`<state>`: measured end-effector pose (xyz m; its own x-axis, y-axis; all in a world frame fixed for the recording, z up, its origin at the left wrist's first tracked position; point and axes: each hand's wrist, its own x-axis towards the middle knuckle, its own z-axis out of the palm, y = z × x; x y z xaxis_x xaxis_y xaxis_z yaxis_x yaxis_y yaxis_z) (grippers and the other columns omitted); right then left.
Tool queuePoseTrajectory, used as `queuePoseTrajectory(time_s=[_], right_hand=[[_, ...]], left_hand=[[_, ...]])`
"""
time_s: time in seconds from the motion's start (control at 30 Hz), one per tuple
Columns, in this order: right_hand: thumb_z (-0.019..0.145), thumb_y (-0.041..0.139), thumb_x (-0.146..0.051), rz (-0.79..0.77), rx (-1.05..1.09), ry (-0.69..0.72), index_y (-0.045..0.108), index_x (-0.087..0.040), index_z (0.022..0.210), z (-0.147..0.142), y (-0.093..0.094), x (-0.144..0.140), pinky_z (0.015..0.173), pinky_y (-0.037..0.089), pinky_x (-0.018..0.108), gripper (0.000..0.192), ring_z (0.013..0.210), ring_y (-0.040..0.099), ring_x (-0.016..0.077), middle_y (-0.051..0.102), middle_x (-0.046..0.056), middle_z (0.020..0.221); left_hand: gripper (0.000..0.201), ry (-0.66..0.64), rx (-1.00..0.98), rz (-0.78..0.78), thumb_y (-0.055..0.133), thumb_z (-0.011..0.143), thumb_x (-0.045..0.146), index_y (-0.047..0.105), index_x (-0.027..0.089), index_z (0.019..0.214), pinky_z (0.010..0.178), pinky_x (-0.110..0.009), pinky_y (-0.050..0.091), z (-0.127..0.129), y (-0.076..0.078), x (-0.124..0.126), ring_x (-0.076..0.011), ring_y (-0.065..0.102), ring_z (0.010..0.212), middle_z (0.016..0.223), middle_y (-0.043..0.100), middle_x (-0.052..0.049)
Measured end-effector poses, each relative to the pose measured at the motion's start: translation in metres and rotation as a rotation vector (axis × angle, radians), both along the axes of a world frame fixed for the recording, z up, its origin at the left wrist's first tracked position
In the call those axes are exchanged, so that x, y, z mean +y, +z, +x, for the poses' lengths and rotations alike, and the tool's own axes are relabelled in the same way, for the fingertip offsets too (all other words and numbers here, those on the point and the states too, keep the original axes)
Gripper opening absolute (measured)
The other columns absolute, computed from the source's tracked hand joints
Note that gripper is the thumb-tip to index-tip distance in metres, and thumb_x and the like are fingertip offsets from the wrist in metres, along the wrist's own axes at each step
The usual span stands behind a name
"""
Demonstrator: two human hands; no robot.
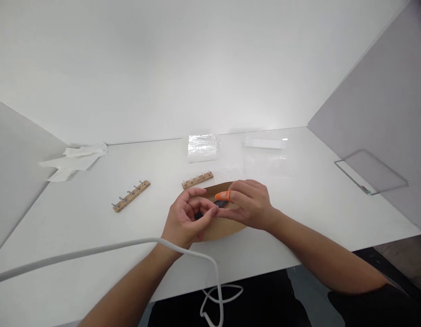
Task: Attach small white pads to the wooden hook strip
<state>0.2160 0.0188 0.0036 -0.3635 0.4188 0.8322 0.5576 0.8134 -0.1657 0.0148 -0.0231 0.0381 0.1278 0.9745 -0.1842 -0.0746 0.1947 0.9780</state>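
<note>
My left hand (188, 219) and my right hand (249, 204) meet over a brown round cardboard piece (224, 229) on the white table (94, 236). An orange cover sits on my right index fingertip (223, 195). Between the fingers of both hands is a small dark object (220, 204); what it is I cannot tell. Just behind the hands lies a wooden strip with white-capped hooks (197, 180). A second wooden rack with metal hooks (131, 195) lies to the left.
Crumpled white tissues (76, 159) lie at the far left. A clear plastic packet (202, 147), a dotted clear sheet (229, 173) and a clear box (265, 152) are at the back. A glass pane (372, 172) lies at right. A white cable (94, 250) crosses my left wrist.
</note>
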Motion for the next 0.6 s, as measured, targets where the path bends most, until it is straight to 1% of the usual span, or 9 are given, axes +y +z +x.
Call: queuePoseTrajectory(time_s=[0.07,0.1,0.2,0.33,0.43,0.6], right_hand=[[0.091,0.083,-0.046,-0.108,0.097,0.083,0.065,-0.023,0.105,-0.0023,-0.0006,-0.0007,0.058,0.051,0.026,0.033,0.066,0.065,0.0118,0.073,0.000,0.082],[0.090,0.083,-0.046,-0.153,0.131,0.121,0.064,-0.022,0.110,-0.0034,-0.0002,-0.0015,0.060,0.055,0.026,0.036,0.068,0.067,0.0129,0.075,0.001,0.086],[0.090,0.084,-0.040,-0.212,0.190,0.188,0.062,-0.022,0.119,-0.0056,0.0022,-0.0045,0.063,0.059,0.027,0.041,0.070,0.070,0.0138,0.077,0.003,0.091],[0.091,0.083,-0.035,-0.202,0.203,0.228,0.064,-0.023,0.118,-0.0060,0.0043,-0.0056,0.063,0.061,0.026,0.035,0.075,0.074,0.0141,0.078,0.003,0.095],[0.092,0.082,-0.033,-0.199,0.187,0.267,0.066,-0.024,0.113,-0.0055,0.0045,-0.0045,0.061,0.061,0.024,0.028,0.077,0.075,0.0140,0.078,0.001,0.092],[0.091,0.083,-0.028,-0.238,0.248,0.319,0.069,-0.024,0.110,-0.0054,0.0020,-0.0037,0.061,0.060,0.024,0.024,0.072,0.072,0.0130,0.077,0.000,0.085]], left_hand=[[0.057,-0.010,-0.030,-0.024,0.089,0.078,0.037,0.054,0.017,0.117,0.034,-0.015,0.037,-0.0003,0.0001,0.0000,-0.0032,0.045,0.041,0.082,0.075,-0.001],[0.057,-0.014,-0.042,-0.032,0.090,0.078,0.037,0.054,0.018,0.116,0.034,-0.015,0.037,-0.0005,0.0001,0.0001,-0.0026,0.043,0.040,0.082,0.075,-0.001],[0.055,-0.016,-0.063,-0.045,0.091,0.077,0.038,0.054,0.018,0.113,0.033,-0.015,0.034,-0.0014,0.0002,0.0004,-0.0020,0.043,0.038,0.082,0.074,-0.001],[0.053,-0.021,-0.064,-0.060,0.091,0.077,0.041,0.055,0.018,0.109,0.032,-0.014,0.033,-0.0023,0.0016,0.0010,-0.0021,0.045,0.038,0.082,0.074,-0.001],[0.054,-0.017,-0.062,-0.073,0.092,0.076,0.041,0.056,0.017,0.109,0.032,-0.014,0.036,-0.0020,0.0024,0.0006,-0.0023,0.047,0.040,0.083,0.073,-0.001],[0.055,-0.032,-0.074,-0.089,0.092,0.076,0.044,0.057,0.017,0.110,0.032,-0.013,0.040,-0.0019,0.0005,0.0002,-0.0057,0.055,0.045,0.086,0.073,-0.003]])
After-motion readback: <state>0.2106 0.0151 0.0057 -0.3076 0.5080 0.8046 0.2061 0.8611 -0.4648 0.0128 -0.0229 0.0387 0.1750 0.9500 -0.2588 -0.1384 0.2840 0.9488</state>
